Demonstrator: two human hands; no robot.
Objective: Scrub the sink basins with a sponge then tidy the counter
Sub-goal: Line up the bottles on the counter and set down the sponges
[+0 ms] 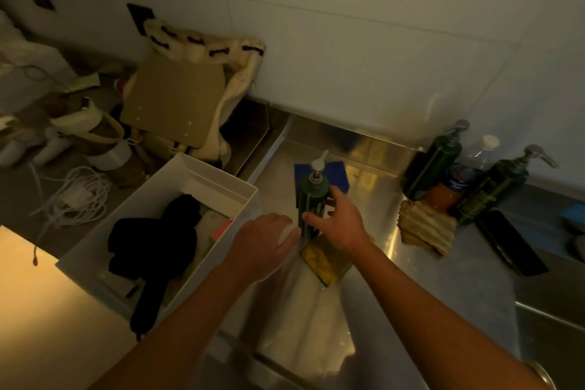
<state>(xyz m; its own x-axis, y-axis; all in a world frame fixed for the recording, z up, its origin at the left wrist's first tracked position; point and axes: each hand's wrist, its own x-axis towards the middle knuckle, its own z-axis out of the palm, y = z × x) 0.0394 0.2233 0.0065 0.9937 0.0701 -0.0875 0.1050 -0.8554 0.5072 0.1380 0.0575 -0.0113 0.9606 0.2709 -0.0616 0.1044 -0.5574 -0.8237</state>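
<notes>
1. Gripping the green pump bottle [311,203] mid-body, the right hand [340,225] has its fingers and thumb wrapped round it; the bottle stands upright on the steel counter [411,279], probably so the pump stays usable.
2. Left hand [262,244] is palm down with fingers stretched out and holds nothing. Its fingertips reach the bottle's foot, but contact is blurred and I cannot tell. It looks placed to steady the bottle or catch soap.
3. Yellow sponge [326,260] lies flat on the counter just in front of the bottle, partly under the right wrist, close enough to take soap.
4. Blue sponge [340,174] lies right behind the bottle, untouched.
5. Two more dark pump bottles [433,168] [493,190] stand by the wall at right, with a striped cloth [427,225] folded in front of them.
6. White box [202,174] sits at the counter's left edge with a black cloth [158,241] inside.
7. Steel step [550,326] at lower right may be a sink rim, but I cannot tell.
8. Judgement: this is soap-loading, with scrubbing not yet begun.
</notes>
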